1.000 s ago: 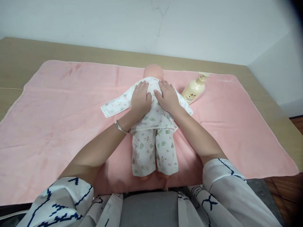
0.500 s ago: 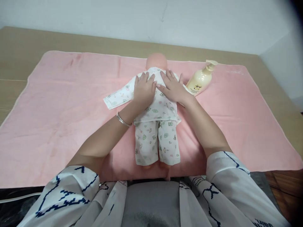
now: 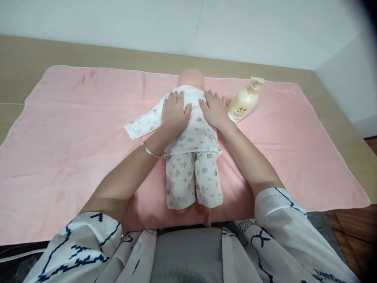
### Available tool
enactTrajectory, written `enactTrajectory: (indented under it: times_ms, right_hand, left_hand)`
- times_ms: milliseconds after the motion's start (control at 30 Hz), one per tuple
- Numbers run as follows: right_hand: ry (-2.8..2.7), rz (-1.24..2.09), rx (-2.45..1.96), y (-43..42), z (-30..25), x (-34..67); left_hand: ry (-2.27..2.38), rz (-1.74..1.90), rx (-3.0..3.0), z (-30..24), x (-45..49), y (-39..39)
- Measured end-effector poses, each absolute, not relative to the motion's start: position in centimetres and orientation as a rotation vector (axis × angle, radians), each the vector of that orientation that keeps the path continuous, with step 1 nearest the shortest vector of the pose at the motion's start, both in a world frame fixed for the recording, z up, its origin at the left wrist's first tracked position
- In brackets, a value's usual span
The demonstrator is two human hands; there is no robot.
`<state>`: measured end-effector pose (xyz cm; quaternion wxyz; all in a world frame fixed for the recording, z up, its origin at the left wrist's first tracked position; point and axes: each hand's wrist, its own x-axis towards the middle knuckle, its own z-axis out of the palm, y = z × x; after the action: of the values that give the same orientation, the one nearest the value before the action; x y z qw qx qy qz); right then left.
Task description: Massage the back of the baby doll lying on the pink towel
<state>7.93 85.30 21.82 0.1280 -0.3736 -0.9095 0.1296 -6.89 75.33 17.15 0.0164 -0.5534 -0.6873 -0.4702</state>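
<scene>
A baby doll [image 3: 203,133] in a white printed top and trousers lies face down, its bald head pointing away from me. My left hand [image 3: 174,113] rests flat on the left side of its upper back, fingers stretched out and thumb apart. On the right side of the back lies my right hand [image 3: 216,110], also flat with the thumb spread. Between the two thumbs a strip of the printed top shows. The doll's left-side sleeve [image 3: 143,123] reaches out sideways; the other sleeve is mostly hidden under my right hand and forearm.
Under the doll a pink mat [image 3: 88,157] covers much of the wooden table [image 3: 17,53]. A pale yellow pump bottle [image 3: 245,101] lies tilted near my right hand, by the doll's shoulder. Behind the table rises a white wall [image 3: 147,27].
My hands have slid apart on the doll's back, the left one to the left and the right one outward. The whole view has shifted slightly.
</scene>
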Motion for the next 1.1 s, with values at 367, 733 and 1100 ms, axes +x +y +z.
enactTrajectory:
  times_ms: [367, 733, 1100]
  right_hand:
    - [-2.686, 0.393, -0.902, 82.6, 22.4, 7.6]
    - [-2.727, 0.081, -0.969, 74.9, 22.9, 8.7]
    - [-2.674, 0.273, -0.979, 81.8, 22.3, 7.7]
  left_hand:
    - [-2.21, -1.176, -1.685, 17.8, -5.8, 74.7]
    - [-2.12, -1.101, -1.663, 19.2, -3.7, 72.9]
    - [-2.209, -1.145, -1.635, 18.4, -4.9, 73.4]
